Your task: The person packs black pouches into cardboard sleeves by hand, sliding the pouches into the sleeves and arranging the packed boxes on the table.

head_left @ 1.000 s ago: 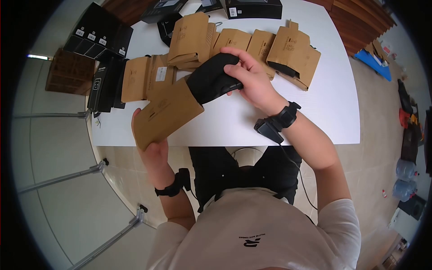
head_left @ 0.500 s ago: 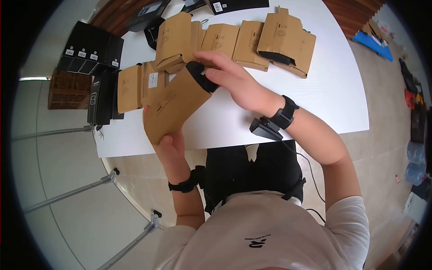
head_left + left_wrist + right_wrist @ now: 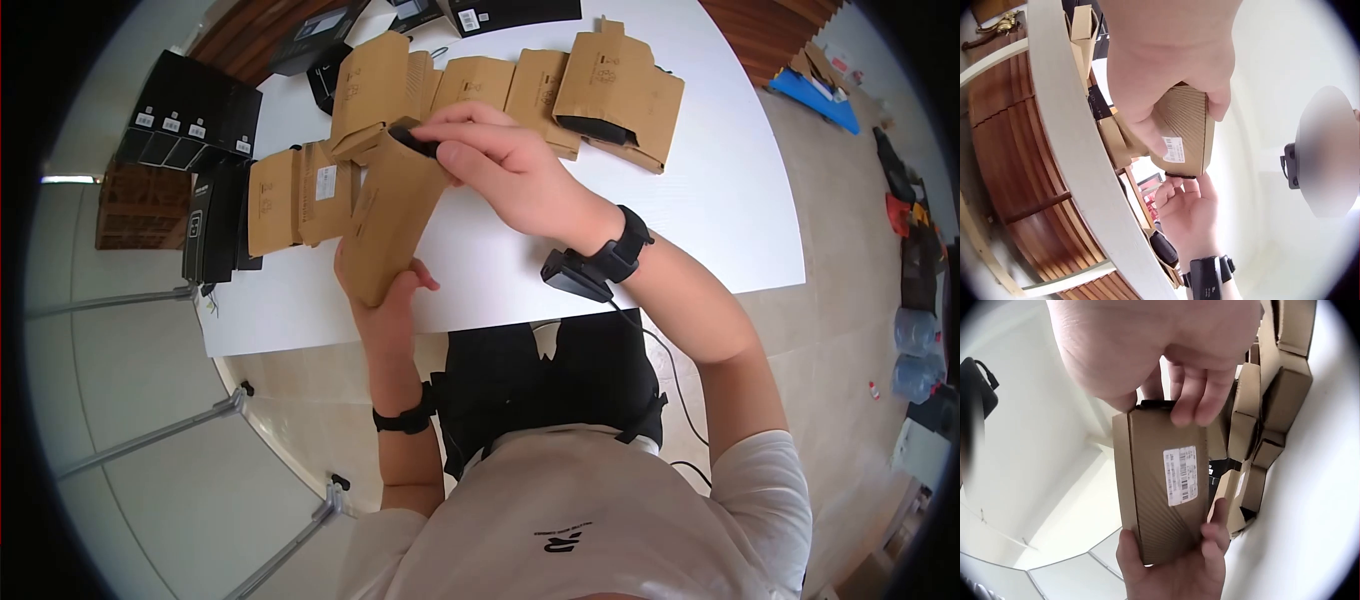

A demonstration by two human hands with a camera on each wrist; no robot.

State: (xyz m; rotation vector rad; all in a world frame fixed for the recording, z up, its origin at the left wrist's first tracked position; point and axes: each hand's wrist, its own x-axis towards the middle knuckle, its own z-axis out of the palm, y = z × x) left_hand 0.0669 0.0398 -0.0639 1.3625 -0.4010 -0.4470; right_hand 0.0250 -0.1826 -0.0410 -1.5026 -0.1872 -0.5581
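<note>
My left hand (image 3: 1175, 578) grips the lower end of a slim brown cardboard box (image 3: 395, 215), thumb on one side and fingers on the other. The box is held up tilted above the table's front part. A black case (image 3: 410, 138) sits nearly all inside it, with only its dark end at the upper opening. There the extended fingers of my right hand (image 3: 525, 180) press on that end, and some fingertips overlap the box edge. In the right wrist view a white barcode label (image 3: 1180, 476) shows on the box's ribbed face.
Several brown boxes (image 3: 475, 85) lie across the white table (image 3: 720, 235) behind the hands. One box (image 3: 615, 85) at the right has black showing in its opening. Black boxes (image 3: 215, 220) stand at the left edge, and more black packages (image 3: 315, 40) lie at the back.
The black case has slid from sticking well out of the box to almost fully inside. My right hand has moved left with it, and the box has turned steeper.
</note>
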